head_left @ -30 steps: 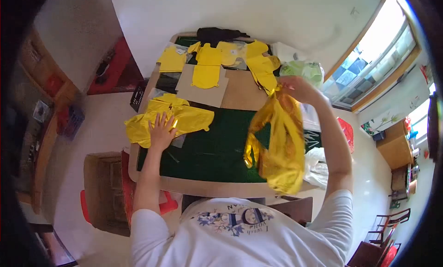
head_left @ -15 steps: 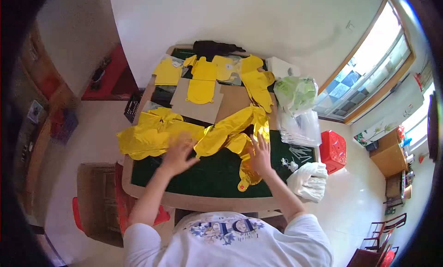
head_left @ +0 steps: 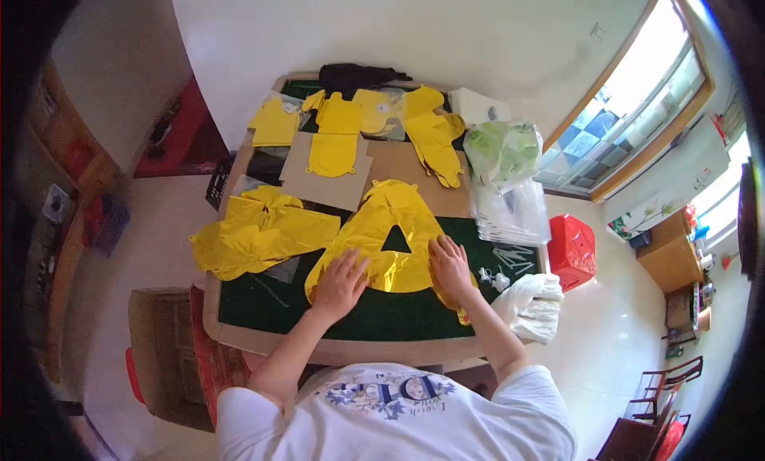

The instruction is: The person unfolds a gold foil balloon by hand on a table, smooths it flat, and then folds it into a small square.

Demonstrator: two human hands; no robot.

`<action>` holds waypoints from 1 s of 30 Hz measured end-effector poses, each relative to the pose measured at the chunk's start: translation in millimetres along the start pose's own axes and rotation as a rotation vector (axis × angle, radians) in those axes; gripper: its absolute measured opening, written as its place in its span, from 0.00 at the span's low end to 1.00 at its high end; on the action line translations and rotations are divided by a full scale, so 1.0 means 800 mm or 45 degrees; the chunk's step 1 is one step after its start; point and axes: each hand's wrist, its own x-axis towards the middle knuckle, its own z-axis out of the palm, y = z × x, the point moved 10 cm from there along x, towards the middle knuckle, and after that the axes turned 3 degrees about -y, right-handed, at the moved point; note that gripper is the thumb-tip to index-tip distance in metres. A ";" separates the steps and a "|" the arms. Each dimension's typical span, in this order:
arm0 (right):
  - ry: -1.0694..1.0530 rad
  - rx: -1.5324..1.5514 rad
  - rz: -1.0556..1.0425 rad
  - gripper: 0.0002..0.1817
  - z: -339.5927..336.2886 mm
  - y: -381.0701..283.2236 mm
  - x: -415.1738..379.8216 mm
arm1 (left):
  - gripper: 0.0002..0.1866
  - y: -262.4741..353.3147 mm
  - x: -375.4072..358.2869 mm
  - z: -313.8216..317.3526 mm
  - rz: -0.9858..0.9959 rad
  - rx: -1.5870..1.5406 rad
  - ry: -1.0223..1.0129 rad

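A gold foil letter balloon (head_left: 398, 214), flat and shaped like an A, lies spread on the dark green mat (head_left: 374, 325). My left hand (head_left: 341, 284) rests flat on its lower left leg, fingers stretched out. On the lower right leg lies my right hand (head_left: 451, 266), also with the fingers extended. A crumpled pile of gold foil balloons (head_left: 263, 230) is to the left of my left hand, touching or close to the A. Small white tied pieces (head_left: 494, 279) lie right of my right hand.
Folded gold balloons (head_left: 335, 114) and grey cardboard (head_left: 323, 170) lie toward the back. Clear plastic bags (head_left: 510, 210), a green-white bag (head_left: 504, 154), white strips (head_left: 511, 258) and a white cloth-like bundle (head_left: 530, 306) line the right edge. A red stool (head_left: 571, 250) stands beside the table.
The twisted gold foil has been laid out flat into an A shape. Both my hands have come down onto its legs, the left one moving right and nearer me.
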 end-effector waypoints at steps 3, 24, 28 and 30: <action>0.132 -0.209 0.041 0.18 0.001 0.011 0.009 | 0.30 -0.022 0.049 0.042 -0.035 0.171 -0.195; -0.001 -0.267 0.429 0.09 -0.008 0.212 0.246 | 0.29 -0.024 0.052 0.067 -0.002 0.195 -0.339; 0.126 -0.150 0.355 0.12 -0.038 0.200 0.259 | 0.29 -0.032 0.051 0.080 -0.022 0.184 -0.338; 0.089 -0.197 0.453 0.14 -0.057 0.189 0.268 | 0.30 -0.031 0.049 0.078 -0.005 0.162 -0.306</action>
